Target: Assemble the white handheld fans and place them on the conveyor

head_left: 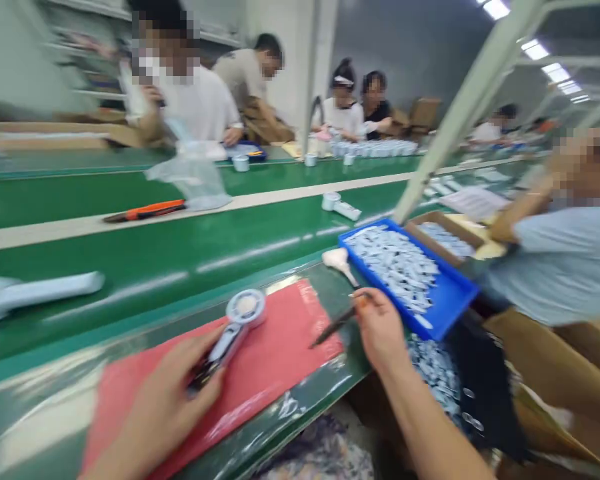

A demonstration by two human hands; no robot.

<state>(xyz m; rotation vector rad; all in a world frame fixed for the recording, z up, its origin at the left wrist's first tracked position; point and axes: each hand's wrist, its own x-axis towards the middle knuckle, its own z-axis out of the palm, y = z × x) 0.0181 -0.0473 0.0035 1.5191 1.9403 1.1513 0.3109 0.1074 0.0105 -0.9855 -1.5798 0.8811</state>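
My left hand (pixel 173 393) is closed around the dark lower end of a pale blue handle piece with a round, ring-shaped head (pixel 245 307). Its head points away from me over a red mat (pixel 280 333). Pinched in my right hand (pixel 380 327) is a dark, slim pointed tool (pixel 333 328), its tip angled down toward the mat's right part. Just beyond those fingers lies a pale paddle-shaped piece (pixel 337 260); whether they touch it I cannot tell. A blue tray (pixel 453 303) of small pale parts stands right beside that hand.
A green conveyor belt (pixel 130 247) runs across ahead, carrying another round-headed piece (pixel 347 210), a blurred pale piece (pixel 55 287), orange-handled pliers (pixel 150 211) and a clear plastic bag (pixel 193 180). Co-workers sit opposite and at right. Cardboard boxes (pixel 545 360) and a slanted post (pixel 460 113) stand at right.
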